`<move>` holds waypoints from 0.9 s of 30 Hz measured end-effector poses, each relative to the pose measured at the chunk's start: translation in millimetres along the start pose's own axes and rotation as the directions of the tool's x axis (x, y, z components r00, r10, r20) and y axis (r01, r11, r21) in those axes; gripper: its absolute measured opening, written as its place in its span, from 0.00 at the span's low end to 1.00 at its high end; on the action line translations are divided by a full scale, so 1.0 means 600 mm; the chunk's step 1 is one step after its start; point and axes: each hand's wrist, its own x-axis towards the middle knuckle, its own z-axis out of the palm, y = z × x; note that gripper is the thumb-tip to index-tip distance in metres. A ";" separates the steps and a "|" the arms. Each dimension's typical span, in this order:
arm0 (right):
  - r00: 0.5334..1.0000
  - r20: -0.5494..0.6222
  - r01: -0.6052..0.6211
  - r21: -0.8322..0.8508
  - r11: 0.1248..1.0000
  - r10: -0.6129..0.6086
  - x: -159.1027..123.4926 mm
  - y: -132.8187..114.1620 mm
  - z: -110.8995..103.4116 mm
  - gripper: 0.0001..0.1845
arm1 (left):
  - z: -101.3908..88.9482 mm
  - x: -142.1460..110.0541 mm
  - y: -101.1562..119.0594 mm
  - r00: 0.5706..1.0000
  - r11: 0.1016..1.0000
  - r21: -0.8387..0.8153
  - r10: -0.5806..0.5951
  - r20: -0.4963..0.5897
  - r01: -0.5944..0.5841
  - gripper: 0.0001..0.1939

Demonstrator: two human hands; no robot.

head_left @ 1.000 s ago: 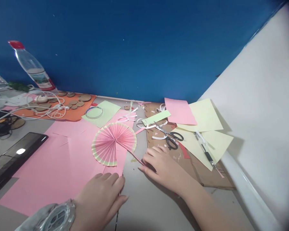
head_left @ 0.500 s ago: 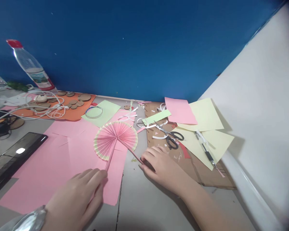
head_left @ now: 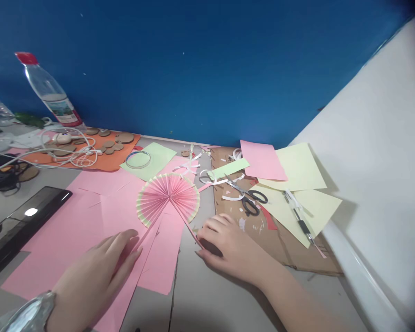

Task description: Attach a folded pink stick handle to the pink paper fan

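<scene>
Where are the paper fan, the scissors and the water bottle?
paper fan point(head_left: 169, 196), head view, on its pink pleats.
scissors point(head_left: 251, 200), head view, on the black handles.
water bottle point(head_left: 50, 94), head view, on its clear body.

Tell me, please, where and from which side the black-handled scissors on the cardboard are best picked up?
Take the black-handled scissors by the two loop handles, coming from the near right: the loops face the right hand, while the blades point away toward the blue wall.

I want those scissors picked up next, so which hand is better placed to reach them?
Probably the right hand: it rests beside the cardboard where the scissors lie. The left hand is on the pink paper, across the fan.
</scene>
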 end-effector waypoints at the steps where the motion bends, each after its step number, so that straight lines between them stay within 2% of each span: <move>1: 1.000 -0.004 -0.001 -0.006 1.000 0.001 0.000 0.000 0.000 0.03 | -0.003 0.001 -0.002 1.000 1.000 0.009 -0.012 0.019 0.011 0.13; 5: 0.997 -0.055 -0.051 -0.043 0.998 0.049 -0.001 0.006 -0.001 0.06 | -0.013 0.005 -0.018 0.997 0.999 0.040 -0.023 0.080 0.020 0.14; 9: 0.976 -0.163 -0.155 -0.075 0.985 0.142 -0.005 0.021 -0.003 0.07 | -0.025 0.006 -0.042 0.998 0.999 0.030 0.020 0.065 -0.022 0.14; 13: 0.959 -0.220 -0.205 -0.101 0.974 0.179 -0.008 0.035 -0.009 0.08 | -0.045 0.006 -0.057 0.997 0.997 0.048 0.066 0.044 -0.068 0.11; 18: 0.958 -0.217 -0.218 -0.125 0.968 0.188 -0.007 0.039 -0.010 0.10 | -0.063 0.004 -0.072 0.985 0.984 0.042 0.170 0.006 -0.171 0.11; 21: 0.958 -0.210 -0.226 -0.145 0.963 0.194 -0.008 0.041 -0.009 0.10 | -0.071 0.002 -0.078 0.984 0.984 0.011 0.179 0.023 -0.179 0.15; 24: 0.962 -0.199 -0.219 -0.163 0.962 0.185 -0.009 0.045 -0.015 0.11 | -0.078 0.001 -0.084 0.982 0.983 -0.006 0.184 0.045 -0.183 0.14; 27: 0.970 -0.181 -0.195 -0.172 0.966 0.164 -0.012 0.048 -0.027 0.12 | -0.082 0.003 -0.093 0.981 0.981 0.010 0.192 0.018 -0.193 0.13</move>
